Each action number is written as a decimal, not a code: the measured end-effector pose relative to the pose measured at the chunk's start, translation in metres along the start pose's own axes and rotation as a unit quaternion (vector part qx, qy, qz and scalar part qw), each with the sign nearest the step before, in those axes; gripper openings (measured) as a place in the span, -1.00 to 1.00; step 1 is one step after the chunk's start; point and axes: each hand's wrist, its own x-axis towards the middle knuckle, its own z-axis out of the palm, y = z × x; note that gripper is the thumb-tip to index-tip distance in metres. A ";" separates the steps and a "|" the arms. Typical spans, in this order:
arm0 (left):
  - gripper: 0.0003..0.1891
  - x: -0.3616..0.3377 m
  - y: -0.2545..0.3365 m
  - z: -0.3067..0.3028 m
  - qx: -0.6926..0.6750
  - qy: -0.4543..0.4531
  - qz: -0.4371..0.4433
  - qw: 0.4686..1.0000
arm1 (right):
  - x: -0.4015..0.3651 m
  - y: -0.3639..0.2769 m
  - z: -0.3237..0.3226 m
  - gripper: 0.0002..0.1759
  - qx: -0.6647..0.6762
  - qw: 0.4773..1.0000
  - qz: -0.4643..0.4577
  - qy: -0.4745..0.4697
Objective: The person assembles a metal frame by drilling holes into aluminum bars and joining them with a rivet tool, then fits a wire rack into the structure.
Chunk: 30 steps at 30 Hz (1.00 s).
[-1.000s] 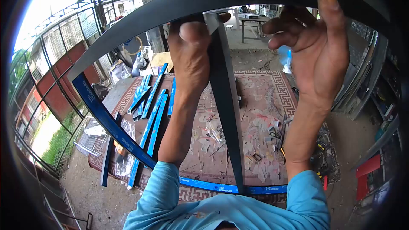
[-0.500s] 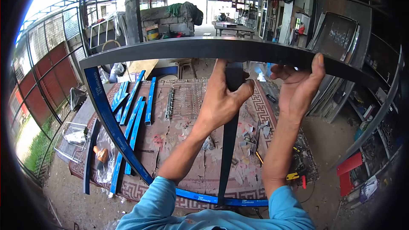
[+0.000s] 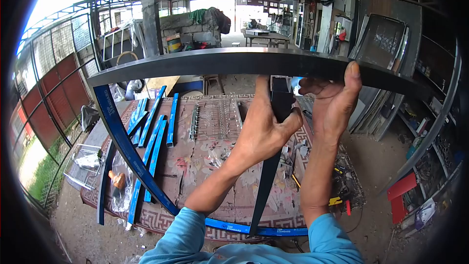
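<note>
A large rectangular frame of black metal tube (image 3: 220, 62) stands up in front of me, its left side and bottom faced with blue printed film (image 3: 132, 154). My left hand (image 3: 266, 127) is wrapped round the upper part of a black crossbar (image 3: 266, 181), whose squared end shows just under the frame's top tube. The crossbar's lower end meets the blue-filmed bottom tube. At the top tube, right of the crossbar, my right hand (image 3: 334, 102) grips from below, thumb up on the front face and fingers curled behind it.
Several blue-filmed tubes (image 3: 155, 154) lie on the patterned table cover (image 3: 195, 186), beside a wire rack (image 3: 217, 117). An orange-handled tool (image 3: 117, 179) rests on plastic at the left. Scraps and hand tools (image 3: 336, 200) litter the right. Panels (image 3: 381, 54) lean behind, near shelving.
My left hand and the crossbar's upper end have shifted right and slightly down, showing more of that end. My right hand has slid a little left. The top tube sits slightly lower in view.
</note>
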 end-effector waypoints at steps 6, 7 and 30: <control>-0.48 -0.003 -0.002 -0.007 0.082 0.000 -0.007 0.997 | 0.000 -0.001 -0.001 -0.37 0.004 1.000 0.004 -0.008; -0.48 -0.003 -0.001 -0.007 0.082 0.002 -0.008 0.997 | 0.000 -0.001 -0.001 -0.37 0.004 1.000 0.004 -0.005; -0.93 0.031 -0.026 -0.095 0.551 0.002 0.434 0.713 | 0.036 0.057 0.005 -0.58 0.035 0.987 -0.052 -0.147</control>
